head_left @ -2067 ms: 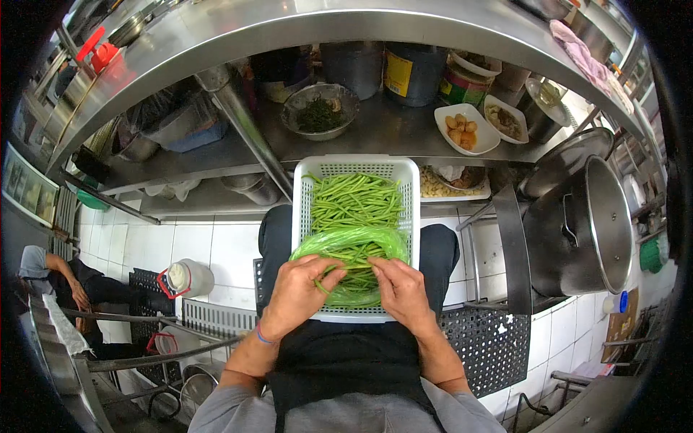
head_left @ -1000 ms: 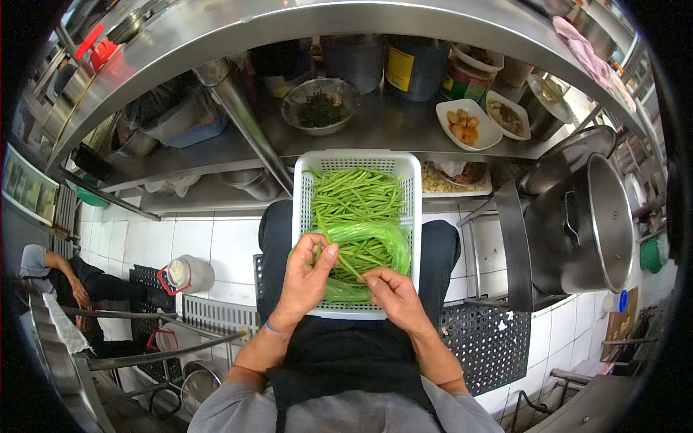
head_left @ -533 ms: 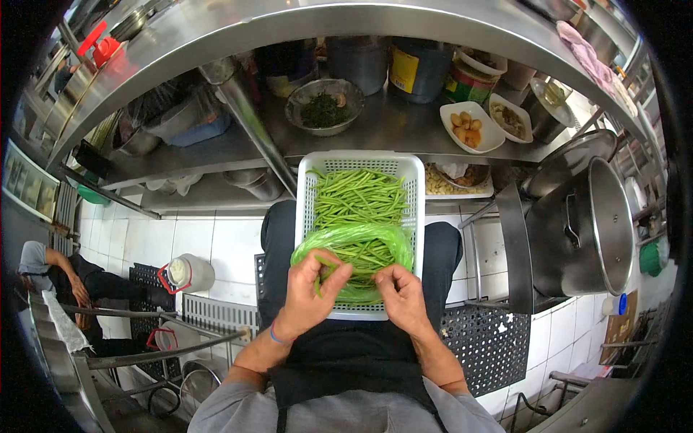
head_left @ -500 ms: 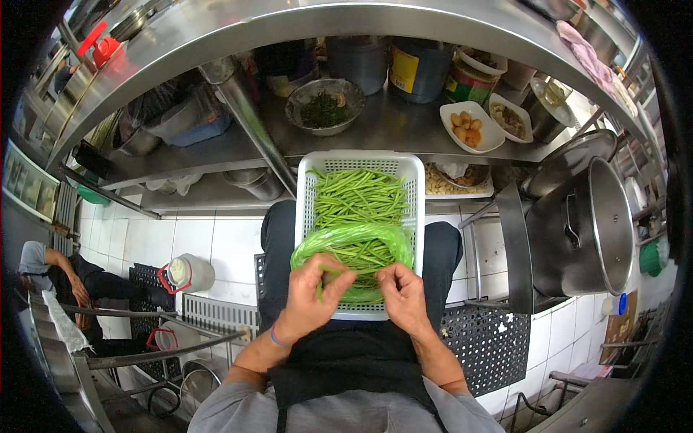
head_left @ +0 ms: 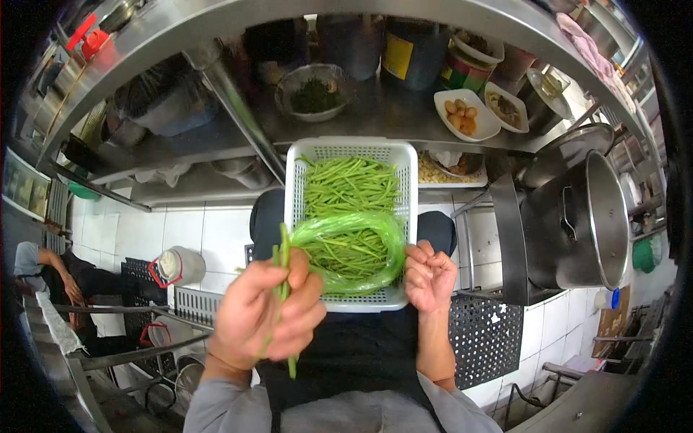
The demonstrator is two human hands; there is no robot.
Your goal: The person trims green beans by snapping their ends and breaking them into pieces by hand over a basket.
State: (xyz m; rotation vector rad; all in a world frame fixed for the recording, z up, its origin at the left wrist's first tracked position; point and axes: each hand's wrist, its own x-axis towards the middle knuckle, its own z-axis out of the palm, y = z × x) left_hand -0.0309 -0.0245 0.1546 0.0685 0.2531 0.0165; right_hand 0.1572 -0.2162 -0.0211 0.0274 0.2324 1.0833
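My left hand (head_left: 263,310) is raised close to the camera, left of the basket, slightly blurred. A few long green beans (head_left: 284,234) stick out above and below its closed fingers. My right hand (head_left: 430,278) is by the basket's right rim, fingers curled together; whatever they may pinch is hidden. The white perforated basket (head_left: 291,187) rests on my lap. Loose green beans (head_left: 350,187) fill its far part. Nearer to me, a green plastic bag (head_left: 395,252) lies open in it, with more green beans (head_left: 348,256) inside.
A steel shelf (head_left: 393,119) ahead carries a bowl of greens (head_left: 314,94) and a white dish (head_left: 468,115). At right stands a large steel pot (head_left: 570,224). A white bucket (head_left: 184,265) and another person's arm (head_left: 61,274) are at left.
My left hand has come out of the bag area toward me and left, with beans in it. My right hand has shifted right, to the basket's edge.
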